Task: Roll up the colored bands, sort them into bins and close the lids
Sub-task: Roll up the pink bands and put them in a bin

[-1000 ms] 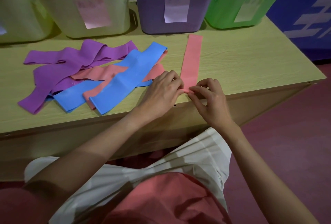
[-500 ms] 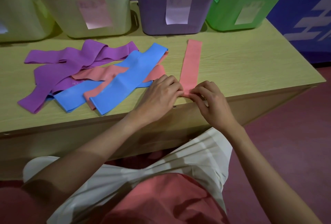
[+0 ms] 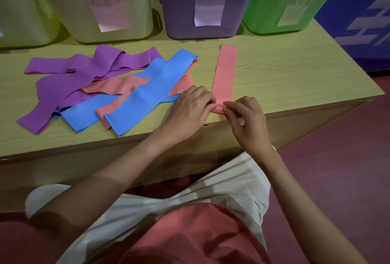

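A pink band (image 3: pixel 225 73) lies flat on the table, running away from me toward the bins. Its near end is curled into a small roll at the table's front edge. My left hand (image 3: pixel 191 108) pinches the left side of that roll. My right hand (image 3: pixel 245 119) pinches the right side. To the left lies a loose pile of bands: purple bands (image 3: pixel 69 78), blue bands (image 3: pixel 147 90) and another pink band (image 3: pixel 126 87), overlapping one another.
Along the back of the wooden table (image 3: pixel 295 69) stand open bins: two pale yellow-green bins (image 3: pixel 95 6), a purple bin (image 3: pixel 206 6) and a green bin (image 3: pixel 289 1), each with a paper label. A blue wall rises to the right.
The roll at the pink band's near end has grown slightly and the flat part has become shorter. Both hands stay at the table's front edge.
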Tool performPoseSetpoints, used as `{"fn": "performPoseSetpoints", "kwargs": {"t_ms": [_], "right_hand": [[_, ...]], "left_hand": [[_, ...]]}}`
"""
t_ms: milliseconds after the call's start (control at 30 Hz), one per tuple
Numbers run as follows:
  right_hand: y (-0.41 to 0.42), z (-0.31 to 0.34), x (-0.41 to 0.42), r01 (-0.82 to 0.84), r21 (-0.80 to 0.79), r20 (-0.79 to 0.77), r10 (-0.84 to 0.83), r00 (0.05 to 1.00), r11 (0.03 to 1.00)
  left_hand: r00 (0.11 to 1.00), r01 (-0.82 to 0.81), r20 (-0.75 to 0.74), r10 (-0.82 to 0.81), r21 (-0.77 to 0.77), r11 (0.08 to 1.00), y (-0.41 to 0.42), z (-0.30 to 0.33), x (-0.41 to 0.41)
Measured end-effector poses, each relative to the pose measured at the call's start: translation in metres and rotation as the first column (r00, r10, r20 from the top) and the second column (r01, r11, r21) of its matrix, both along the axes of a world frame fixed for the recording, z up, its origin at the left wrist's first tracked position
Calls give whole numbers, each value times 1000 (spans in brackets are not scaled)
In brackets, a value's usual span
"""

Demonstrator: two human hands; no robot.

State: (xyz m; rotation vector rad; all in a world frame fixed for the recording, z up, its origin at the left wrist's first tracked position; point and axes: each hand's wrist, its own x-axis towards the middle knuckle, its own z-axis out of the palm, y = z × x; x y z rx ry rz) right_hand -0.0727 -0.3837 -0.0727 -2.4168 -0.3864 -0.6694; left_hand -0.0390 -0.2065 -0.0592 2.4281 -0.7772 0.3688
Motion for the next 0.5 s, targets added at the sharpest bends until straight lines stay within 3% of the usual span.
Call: {"fn": "performPoseSetpoints", "kwargs": {"t_ms": [233, 500], "right_hand": [[3, 5, -2, -20, 34, -144, 25, 989, 999], [10, 14, -1, 54, -17, -288, -56, 956, 998]], "left_hand": [[999, 15, -47, -12, 61, 998, 1, -2, 2], [990, -11, -137, 28, 121, 993, -2, 5, 0]]}}
